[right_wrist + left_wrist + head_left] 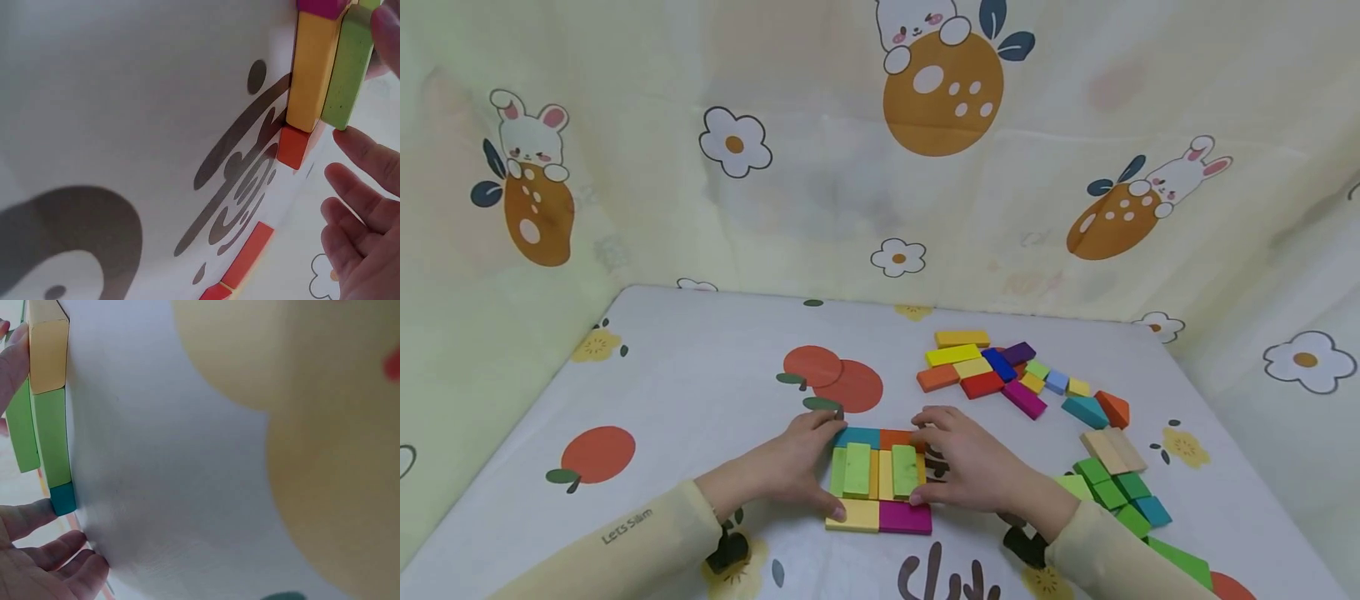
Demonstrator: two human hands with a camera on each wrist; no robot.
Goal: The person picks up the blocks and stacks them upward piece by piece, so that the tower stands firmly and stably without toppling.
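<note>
A flat cluster of coloured blocks (876,479) lies on the table in front of me. It has a teal block (857,437) and an orange block (895,437) at the far edge, two green blocks (857,471) in the middle, and a yellow block (853,517) and a magenta block (905,517) nearest me. My left hand (820,467) rests against the cluster's left side, thumb at the near corner and fingertips (44,562) by the teal block (62,499). My right hand (943,462) flanks the right side, its fingers (362,156) straight beside a green block (347,69).
A loose pile of blocks (992,371) lies farther back on the right. Green blocks (1112,492), two pale wooden ones (1112,450) and a teal and orange pair (1097,410) lie along the right. The printed tablecloth (685,375) meets curtained walls on three sides.
</note>
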